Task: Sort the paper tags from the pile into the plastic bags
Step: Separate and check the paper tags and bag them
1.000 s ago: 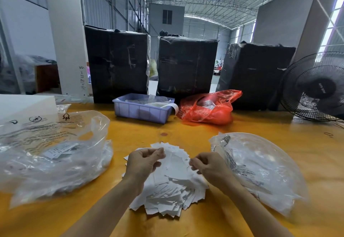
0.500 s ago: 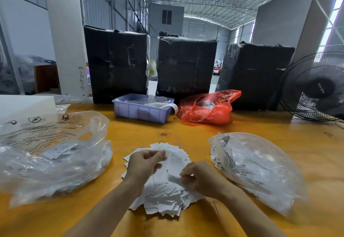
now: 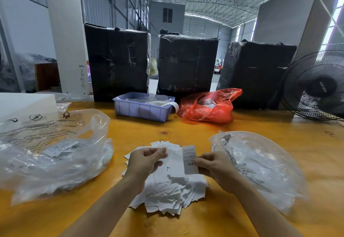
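Note:
A pile of white paper tags (image 3: 167, 190) lies on the yellow table (image 3: 186, 130) in front of me. My right hand (image 3: 214, 168) pinches one tag (image 3: 189, 159) marked XXL and holds it upright above the pile. Over the pile's left side, my left hand (image 3: 145, 162) pinches another white tag (image 3: 172, 155). One clear plastic bag (image 3: 55, 153) with several tags inside lies to the left. A second clear plastic bag (image 3: 260, 166) lies to the right, close to my right hand.
A lilac plastic bin (image 3: 143, 109) and a red plastic bag (image 3: 208, 106) sit further back. Three black-wrapped boxes (image 3: 186, 65) stand behind them. A black fan (image 3: 316, 86) is at the far right, a white box (image 3: 24, 104) at the far left.
My right hand dipped to the pile, then lifted a single XXL tag and moved back to the right. My left hand stayed over the pile with its tag.

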`<state>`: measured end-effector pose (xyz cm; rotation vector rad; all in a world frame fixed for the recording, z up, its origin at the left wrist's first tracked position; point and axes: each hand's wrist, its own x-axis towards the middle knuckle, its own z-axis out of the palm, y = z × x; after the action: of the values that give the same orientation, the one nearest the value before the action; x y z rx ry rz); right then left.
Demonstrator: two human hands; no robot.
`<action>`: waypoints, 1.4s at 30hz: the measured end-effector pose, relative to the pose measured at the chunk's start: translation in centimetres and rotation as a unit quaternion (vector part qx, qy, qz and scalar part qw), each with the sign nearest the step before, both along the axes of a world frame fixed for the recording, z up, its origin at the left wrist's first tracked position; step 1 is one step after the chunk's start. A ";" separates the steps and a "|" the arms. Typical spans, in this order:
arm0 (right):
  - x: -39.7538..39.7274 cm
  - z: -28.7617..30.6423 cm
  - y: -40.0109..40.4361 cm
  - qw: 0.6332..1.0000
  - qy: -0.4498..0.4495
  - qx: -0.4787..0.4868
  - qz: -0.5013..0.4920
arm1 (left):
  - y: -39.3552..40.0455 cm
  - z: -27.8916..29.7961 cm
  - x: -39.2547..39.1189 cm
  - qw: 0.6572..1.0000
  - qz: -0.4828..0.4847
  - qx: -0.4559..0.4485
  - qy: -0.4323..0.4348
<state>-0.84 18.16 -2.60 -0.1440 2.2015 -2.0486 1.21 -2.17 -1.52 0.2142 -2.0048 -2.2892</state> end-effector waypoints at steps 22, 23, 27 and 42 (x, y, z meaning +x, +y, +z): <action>2.1 3.5 -3.4 0.982 0.052 -0.175 -0.051 | 1.2 1.1 1.2 0.993 -0.108 0.040 -0.020; 2.1 3.4 -3.5 0.984 0.063 -0.154 -0.061 | 1.2 1.1 1.2 0.993 -0.108 0.041 -0.020; 2.1 3.3 -3.4 0.986 0.087 -0.117 -0.080 | 1.2 1.2 1.2 0.993 -0.107 0.042 -0.018; 2.2 3.2 -3.6 0.994 0.088 -0.024 -0.055 | 1.0 0.9 0.9 0.997 -0.078 0.012 -0.011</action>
<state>1.40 14.60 0.60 -0.2199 2.3101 -2.2281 2.09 -1.16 -0.60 0.0870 -2.0751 -2.4130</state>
